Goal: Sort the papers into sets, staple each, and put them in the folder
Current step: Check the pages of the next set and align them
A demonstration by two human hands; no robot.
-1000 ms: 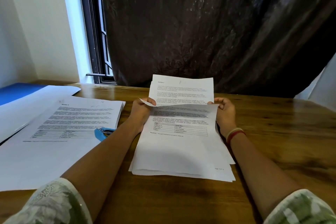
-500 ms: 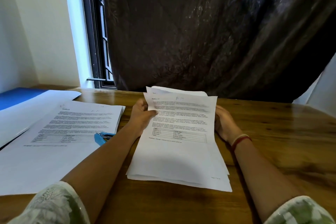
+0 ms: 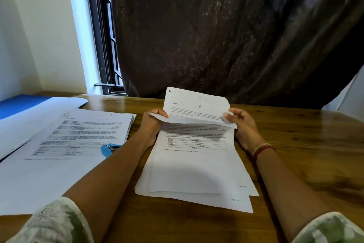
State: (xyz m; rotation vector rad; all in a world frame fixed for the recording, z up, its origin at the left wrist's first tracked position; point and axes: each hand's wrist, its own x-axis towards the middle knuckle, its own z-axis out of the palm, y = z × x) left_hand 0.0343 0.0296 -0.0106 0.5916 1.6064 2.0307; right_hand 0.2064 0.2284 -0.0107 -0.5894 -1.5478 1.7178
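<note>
A loose stack of printed sheets [image 3: 197,175] lies in front of me on the wooden table [image 3: 305,160]. My left hand [image 3: 152,124] pinches the left side of its top sheet, which is folded toward me. My right hand [image 3: 243,126] pinches the right side of the same fold. Behind the fold a page headed "Section 3" [image 3: 197,104] stands up. To the left lies a second pile of printed papers [image 3: 84,132], with a blue stapler [image 3: 109,149] resting on its near right corner. A large white folder [image 3: 29,179] lies under that pile.
A blue surface [image 3: 17,102] shows at the far left behind the folder. A dark curtain [image 3: 226,35] hangs close behind the table's far edge, beside a barred window [image 3: 104,45]. Bare wood lies to the right of my right arm.
The top sheet, flat half a second ago, is now folded toward me at its upper part, showing the "Section 3" page behind. Both hands shifted onto the fold's edges.
</note>
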